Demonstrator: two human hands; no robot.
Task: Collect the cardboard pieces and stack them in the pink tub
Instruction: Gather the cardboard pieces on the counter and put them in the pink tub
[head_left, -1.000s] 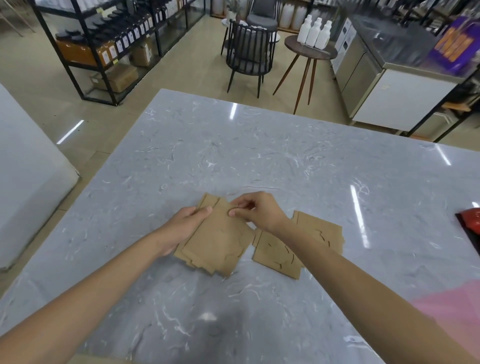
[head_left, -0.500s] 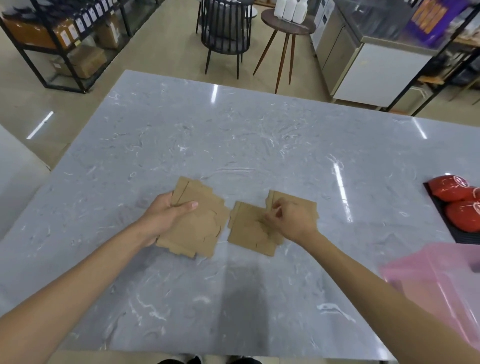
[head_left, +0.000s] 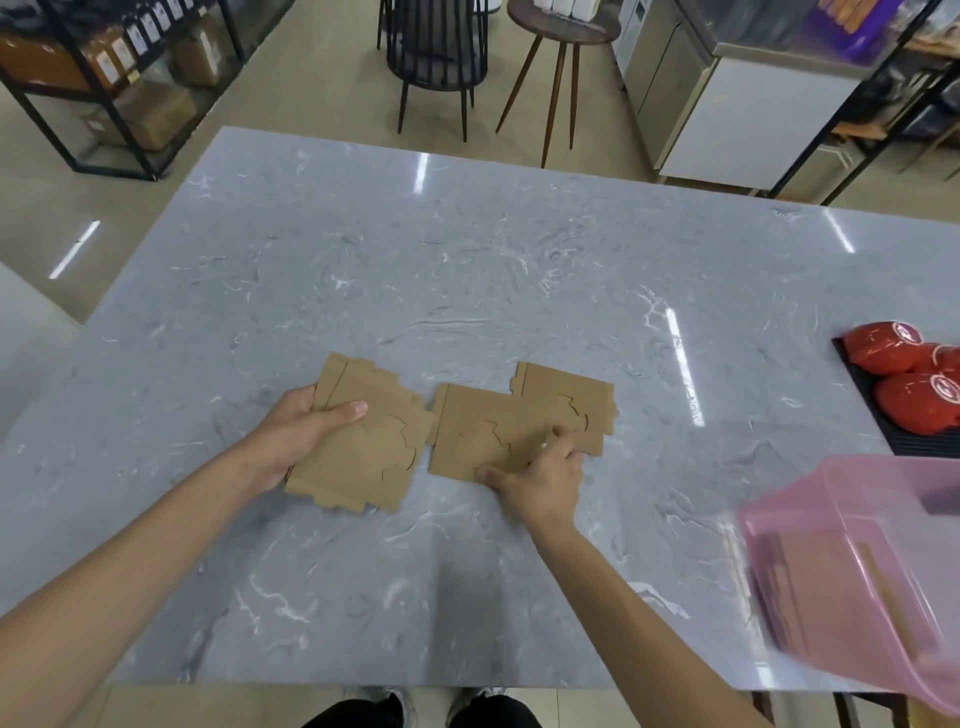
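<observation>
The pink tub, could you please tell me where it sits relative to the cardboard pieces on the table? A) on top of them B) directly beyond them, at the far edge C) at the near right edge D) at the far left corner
C: the pink tub is at the table's near right edge, with the cardboard pieces lying to its left, apart from it.

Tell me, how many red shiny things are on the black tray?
3 show, bunched on the black tray at the table's right edge: farthest, middle, nearest. More may hide beyond the frame.
</observation>
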